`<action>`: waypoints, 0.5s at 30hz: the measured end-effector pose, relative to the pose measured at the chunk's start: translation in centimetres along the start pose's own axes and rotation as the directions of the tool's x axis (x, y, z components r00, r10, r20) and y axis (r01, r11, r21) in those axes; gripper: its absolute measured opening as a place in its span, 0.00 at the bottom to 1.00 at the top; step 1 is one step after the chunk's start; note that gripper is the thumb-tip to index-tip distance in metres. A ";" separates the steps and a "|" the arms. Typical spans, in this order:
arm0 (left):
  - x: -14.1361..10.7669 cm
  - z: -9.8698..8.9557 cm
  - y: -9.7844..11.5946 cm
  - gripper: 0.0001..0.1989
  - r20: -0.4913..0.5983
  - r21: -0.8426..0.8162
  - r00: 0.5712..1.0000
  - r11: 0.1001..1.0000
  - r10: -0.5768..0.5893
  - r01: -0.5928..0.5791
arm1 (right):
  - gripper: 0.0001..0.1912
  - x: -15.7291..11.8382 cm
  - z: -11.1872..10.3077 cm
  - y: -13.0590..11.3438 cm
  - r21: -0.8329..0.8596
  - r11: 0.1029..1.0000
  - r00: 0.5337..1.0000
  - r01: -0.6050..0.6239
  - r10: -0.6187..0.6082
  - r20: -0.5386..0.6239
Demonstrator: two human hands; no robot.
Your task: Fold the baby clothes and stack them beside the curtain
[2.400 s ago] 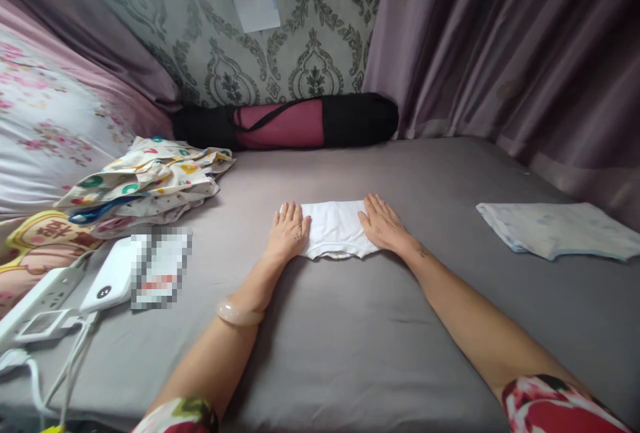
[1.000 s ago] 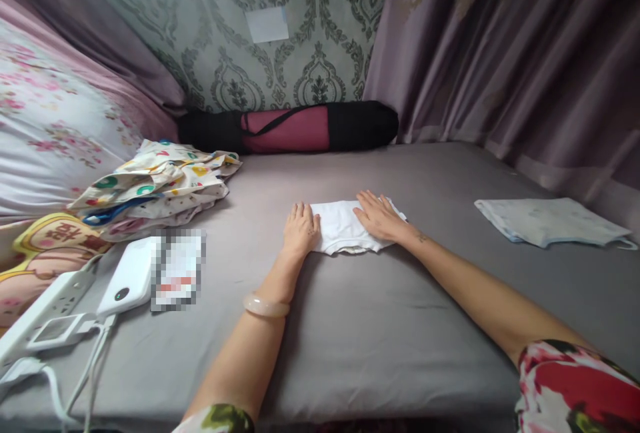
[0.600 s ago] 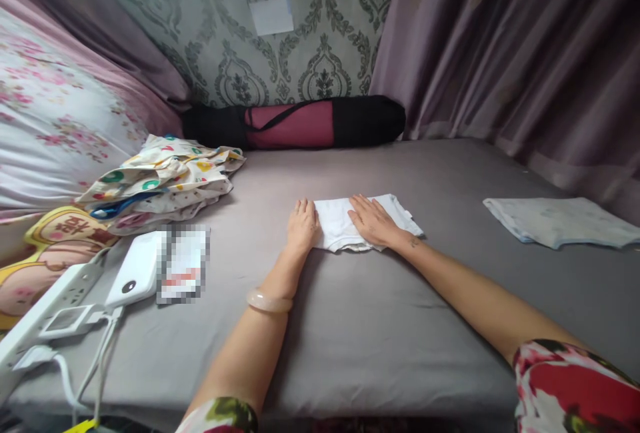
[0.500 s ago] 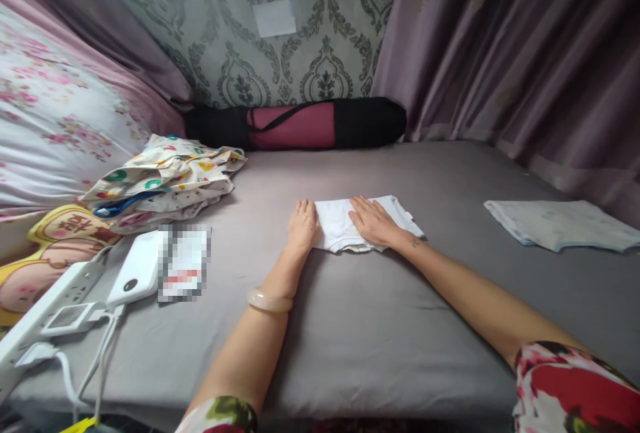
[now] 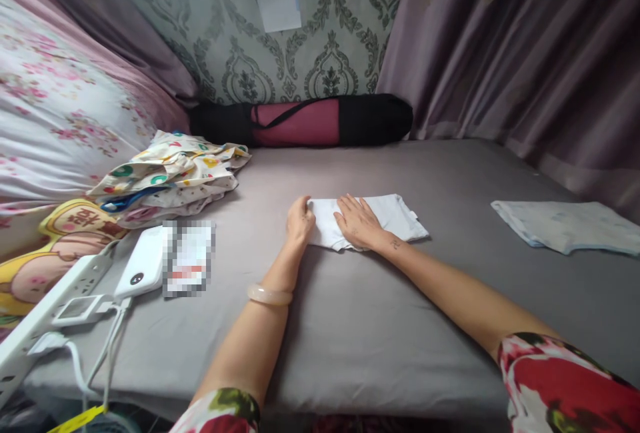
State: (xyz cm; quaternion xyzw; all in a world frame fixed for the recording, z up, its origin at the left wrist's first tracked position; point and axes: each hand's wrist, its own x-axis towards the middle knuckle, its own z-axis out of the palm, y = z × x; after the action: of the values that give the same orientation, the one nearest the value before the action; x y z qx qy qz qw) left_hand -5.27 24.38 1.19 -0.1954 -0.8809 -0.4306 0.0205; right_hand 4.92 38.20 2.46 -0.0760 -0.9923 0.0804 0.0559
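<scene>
A folded white cloth lies on the grey sheet in front of me. At its left edge is my left hand, with the fingers curled and pressed together on the cloth's border. My right hand rests flat on top of the cloth, left of its middle, fingers spread. A small white tag sticks out at the cloth's right side.
Patterned clothes are heaped at the left, near a white power bank, a power strip and cables. Another folded garment lies at the right. A black and maroon bag lies along the wall.
My right hand has slid left across the cloth. My left hand's fingers, which lay flat at the edge, are now curled in. The view has shifted slightly.
</scene>
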 end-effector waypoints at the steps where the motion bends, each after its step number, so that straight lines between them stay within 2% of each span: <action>1: 0.2 -0.2 0.0 0.20 -0.033 -0.049 0.998 0.998 -0.049 0.047 | 0.31 0.0 -0.1 0.1 -0.003 1.000 1.000 0.002 -0.002 0.004; 3: 0.6 -0.6 -0.3 0.18 -0.111 -0.138 0.985 0.984 -0.129 0.113 | 0.31 0.2 -0.5 0.0 -0.010 1.000 1.000 0.005 -0.005 0.026; 7: 1.2 -0.6 -1.3 0.16 -0.237 -0.276 0.940 0.945 -0.243 0.175 | 0.30 0.9 -1.3 -0.9 -0.010 1.000 0.999 0.017 -0.016 0.047; 10: 1.6 -0.3 -2.0 0.16 -0.275 -0.367 0.915 0.911 -0.296 0.185 | 0.31 1.2 -1.0 -2.1 0.006 0.999 0.999 0.047 -0.047 0.016; 15: 1.9 0.0 -2.4 0.16 -0.269 -0.418 0.902 0.885 -0.338 0.207 | 0.32 1.2 0.4 -3.0 -0.007 0.999 0.999 0.035 -0.035 0.019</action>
State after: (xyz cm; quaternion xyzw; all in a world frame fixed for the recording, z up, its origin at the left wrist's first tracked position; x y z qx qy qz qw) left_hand -7.96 23.64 -0.23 0.0079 -0.7829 -0.6181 0.0700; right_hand 3.25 35.39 2.72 -0.0579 -0.9943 0.0763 0.0478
